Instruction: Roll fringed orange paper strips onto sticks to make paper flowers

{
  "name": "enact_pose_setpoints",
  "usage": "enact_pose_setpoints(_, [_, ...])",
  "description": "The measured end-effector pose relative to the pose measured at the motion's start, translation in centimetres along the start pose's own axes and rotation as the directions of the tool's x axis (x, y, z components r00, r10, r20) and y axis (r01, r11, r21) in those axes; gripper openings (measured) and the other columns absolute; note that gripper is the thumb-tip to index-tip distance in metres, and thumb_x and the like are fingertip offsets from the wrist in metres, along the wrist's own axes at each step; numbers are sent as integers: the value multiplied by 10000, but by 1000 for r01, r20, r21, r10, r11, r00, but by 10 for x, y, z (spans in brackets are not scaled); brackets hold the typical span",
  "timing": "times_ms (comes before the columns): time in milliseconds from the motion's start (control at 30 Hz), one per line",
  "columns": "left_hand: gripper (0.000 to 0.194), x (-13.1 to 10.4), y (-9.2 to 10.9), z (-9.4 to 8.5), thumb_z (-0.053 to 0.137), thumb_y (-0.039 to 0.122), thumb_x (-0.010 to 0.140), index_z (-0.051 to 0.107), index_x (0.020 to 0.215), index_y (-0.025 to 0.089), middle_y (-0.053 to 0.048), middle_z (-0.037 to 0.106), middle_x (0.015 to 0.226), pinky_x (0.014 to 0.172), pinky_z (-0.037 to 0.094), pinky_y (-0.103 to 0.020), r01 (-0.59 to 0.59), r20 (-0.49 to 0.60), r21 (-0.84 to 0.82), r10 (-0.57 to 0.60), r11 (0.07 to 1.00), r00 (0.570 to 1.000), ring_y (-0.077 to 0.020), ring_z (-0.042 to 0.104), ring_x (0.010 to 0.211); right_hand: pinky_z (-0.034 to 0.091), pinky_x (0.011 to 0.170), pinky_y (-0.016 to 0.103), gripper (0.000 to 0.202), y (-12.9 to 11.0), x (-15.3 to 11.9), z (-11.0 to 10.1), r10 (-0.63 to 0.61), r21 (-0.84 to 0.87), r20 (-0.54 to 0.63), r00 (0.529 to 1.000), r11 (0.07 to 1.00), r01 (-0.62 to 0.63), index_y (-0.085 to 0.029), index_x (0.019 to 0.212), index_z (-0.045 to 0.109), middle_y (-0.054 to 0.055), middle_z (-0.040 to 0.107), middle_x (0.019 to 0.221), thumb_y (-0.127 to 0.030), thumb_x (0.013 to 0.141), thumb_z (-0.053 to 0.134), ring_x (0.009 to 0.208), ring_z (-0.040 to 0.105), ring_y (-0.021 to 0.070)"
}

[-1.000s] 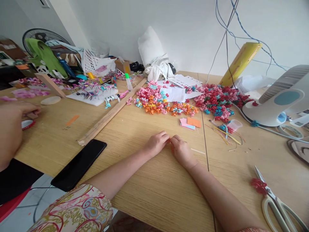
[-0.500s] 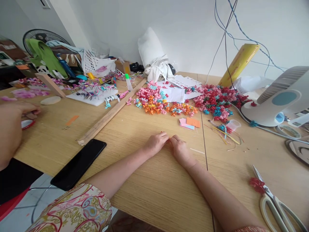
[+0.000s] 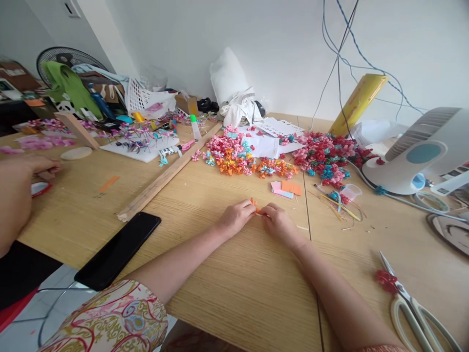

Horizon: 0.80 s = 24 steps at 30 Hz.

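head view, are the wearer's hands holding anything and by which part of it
A small orange piece: the left hand pinches it below its ragged upper end, and the right hand is at its lower end, its exact grip hidden.

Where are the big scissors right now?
In the head view, the big scissors lie on the table at the lower right, below and right of the right hand, with a red piece beside their blades.

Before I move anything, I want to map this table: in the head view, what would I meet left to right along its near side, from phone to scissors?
Phone, left hand, orange piece, right hand, scissors.
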<state>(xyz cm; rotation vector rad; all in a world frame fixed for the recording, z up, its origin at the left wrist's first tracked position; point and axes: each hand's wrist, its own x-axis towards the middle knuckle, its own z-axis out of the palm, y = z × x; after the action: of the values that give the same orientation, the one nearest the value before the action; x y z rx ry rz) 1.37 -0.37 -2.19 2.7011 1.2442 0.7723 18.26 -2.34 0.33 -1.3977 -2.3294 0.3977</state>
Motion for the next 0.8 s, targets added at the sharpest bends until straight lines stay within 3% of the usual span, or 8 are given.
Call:
enact_pose_setpoints(233, [74,-1,-5,1,495,189,803,542,860,189,-14,532,841,670,432,-215,22,-5,15,-22,1000,1000,-125,535,777,372,655,205,156,7,0,-15,23,18,36,999,1000,-23,-163,778,582,33,562,809,-97,770,441,722,513,108])
enact_pose_setpoints(367, [216,0,0,-5,558,199,755,517,967,197,-32,510,915,762,435,-259,12,-23,-14,-12,1000,1000,-155,501,880,359,627,201,129,14,-1,-19,39,12,29,999,999,-40,-163,756,574,23,558,772,-117,759,454,677,495,102])
enact_pose_setpoints(500, [317,1,8,-10,601,209,713,515,1017,188,-56,475,996,824,408,-294,-77,-23,-35,77,996,997,-177,455,932,357,643,198,145,10,-2,-15,26,-18,58,998,1000,-25,-162,760,572,25,562,778,-112,769,437,696,507,98])
enact_pose_setpoints(667, [166,3,6,-5,537,133,744,575,897,185,-54,493,950,820,391,-317,-143,-10,-8,143,990,990,-177,444,924,358,653,198,155,-2,-2,-11,28,-33,71,997,999,-26,-165,785,577,37,565,806,-129,783,426,724,520,103])
enact_pose_setpoints(800, [138,4,-2,0,526,118,755,587,858,185,-47,513,927,822,391,-313,-145,-26,-19,145,989,989,-168,457,923,359,641,202,154,5,-1,-26,31,27,108,994,999,-34,-174,740,581,20,569,769,-103,729,445,699,513,102])
